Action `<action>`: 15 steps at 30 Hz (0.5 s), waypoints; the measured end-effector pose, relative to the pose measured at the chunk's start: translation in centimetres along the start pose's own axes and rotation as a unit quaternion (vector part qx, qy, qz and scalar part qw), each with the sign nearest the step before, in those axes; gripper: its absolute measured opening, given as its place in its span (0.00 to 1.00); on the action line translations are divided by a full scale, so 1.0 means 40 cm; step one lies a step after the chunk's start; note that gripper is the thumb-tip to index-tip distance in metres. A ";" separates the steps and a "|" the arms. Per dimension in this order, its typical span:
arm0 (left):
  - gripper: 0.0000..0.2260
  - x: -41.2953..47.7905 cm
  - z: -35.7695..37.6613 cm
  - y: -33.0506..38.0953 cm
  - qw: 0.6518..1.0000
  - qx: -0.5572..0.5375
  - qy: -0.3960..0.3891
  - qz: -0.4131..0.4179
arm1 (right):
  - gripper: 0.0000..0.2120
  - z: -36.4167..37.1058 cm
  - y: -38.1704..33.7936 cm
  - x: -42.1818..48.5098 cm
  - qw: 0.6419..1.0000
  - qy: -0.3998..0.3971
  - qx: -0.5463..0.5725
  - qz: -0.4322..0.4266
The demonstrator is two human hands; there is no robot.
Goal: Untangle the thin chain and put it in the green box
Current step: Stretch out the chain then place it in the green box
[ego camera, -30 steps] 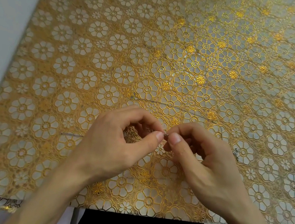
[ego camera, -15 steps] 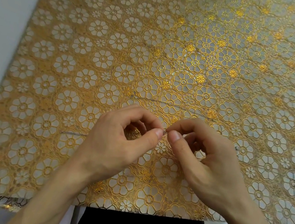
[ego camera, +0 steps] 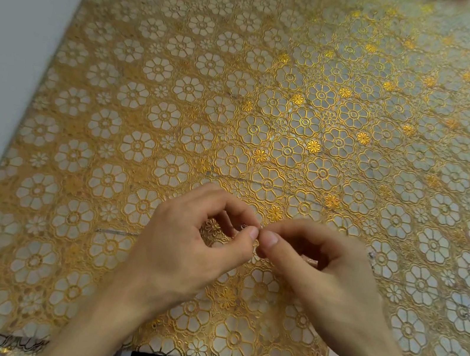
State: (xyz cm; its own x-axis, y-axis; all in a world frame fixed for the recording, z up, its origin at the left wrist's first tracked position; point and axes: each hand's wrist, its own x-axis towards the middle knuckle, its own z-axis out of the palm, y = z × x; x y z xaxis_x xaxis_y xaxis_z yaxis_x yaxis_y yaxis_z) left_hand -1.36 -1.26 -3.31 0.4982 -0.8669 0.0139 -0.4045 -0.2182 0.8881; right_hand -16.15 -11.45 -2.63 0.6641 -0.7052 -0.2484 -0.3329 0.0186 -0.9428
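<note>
Near the gold floral tablecloth's (ego camera: 148, 95) near edge, the left hand (ego camera: 183, 253) and right hand (ego camera: 323, 276) are each pinching the thin chain (ego camera: 242, 180) between curled thumb and forefinger.

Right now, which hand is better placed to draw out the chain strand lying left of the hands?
Left, likely: the left hand lies next to that thin chain strand; the right hand is beyond the shared pinch.
</note>
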 end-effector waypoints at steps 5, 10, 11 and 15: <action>0.03 0.001 0.004 0.001 0.998 0.048 0.024 0.039 | 0.05 0.009 -0.011 0.005 0.996 0.001 0.073 0.051; 0.02 0.005 0.010 -0.001 0.994 0.077 0.042 0.061 | 0.03 0.014 -0.020 0.012 0.992 0.012 0.089 0.092; 0.02 0.004 0.010 -0.001 0.994 0.083 0.042 0.064 | 0.04 0.014 -0.020 0.012 0.991 0.017 0.093 0.099; 0.01 0.003 0.011 -0.001 0.991 0.093 0.045 0.084 | 0.03 0.011 -0.025 0.014 0.988 0.020 0.101 0.112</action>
State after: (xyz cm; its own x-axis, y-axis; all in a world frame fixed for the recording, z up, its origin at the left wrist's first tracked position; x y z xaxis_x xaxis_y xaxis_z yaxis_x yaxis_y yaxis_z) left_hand -1.62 -1.55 -3.54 0.4756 -0.8560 0.2025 -0.6180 -0.1613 0.7694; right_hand -15.12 -11.55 -1.91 0.5609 -0.6946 -0.4504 -0.3245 0.3160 -0.8915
